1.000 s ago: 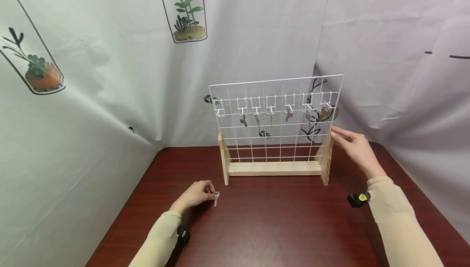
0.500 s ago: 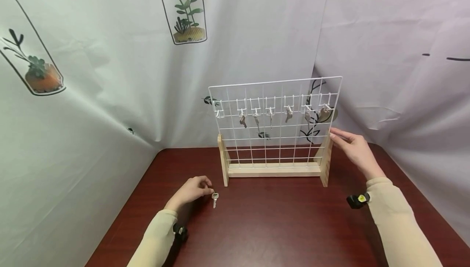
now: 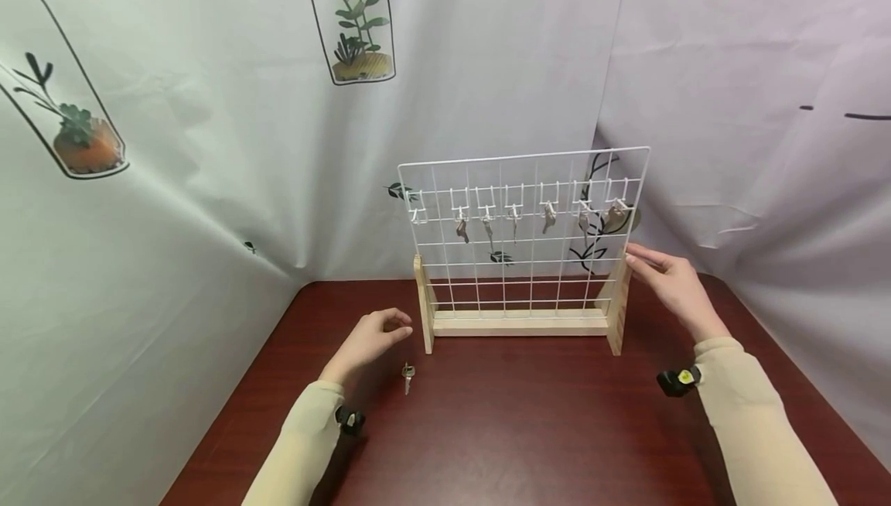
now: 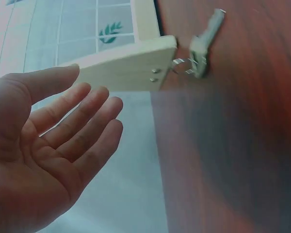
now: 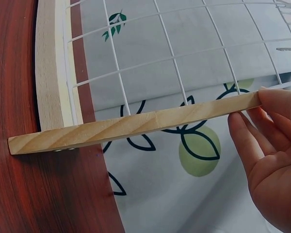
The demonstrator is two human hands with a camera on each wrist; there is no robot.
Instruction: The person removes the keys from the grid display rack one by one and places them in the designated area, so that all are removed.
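A silver key (image 3: 407, 378) with a small ring lies on the dark red table, just in front of the rack's left foot. My left hand (image 3: 370, 340) hovers behind and left of it, fingers relaxed and holding nothing; the left wrist view shows the bare palm (image 4: 43, 160) with the key (image 4: 203, 48) apart from it. My right hand (image 3: 671, 282) pinches the top of the right wooden upright (image 5: 150, 119) of a white wire grid rack (image 3: 522, 262) between thumb and fingers. Several keys (image 3: 549, 216) hang from hooks across the grid's upper part.
The leftmost hook (image 3: 418, 216) on the grid bears no key. A pale wooden crossbar (image 3: 520, 324) joins the two uprights on the table (image 3: 515, 429). White cloth (image 3: 209, 181) printed with plants surrounds the table at the back and sides.
My left hand has let go of the key, which now lies on the table, and has moved up and away toward the rack. The right hand keeps its grip on the upright.
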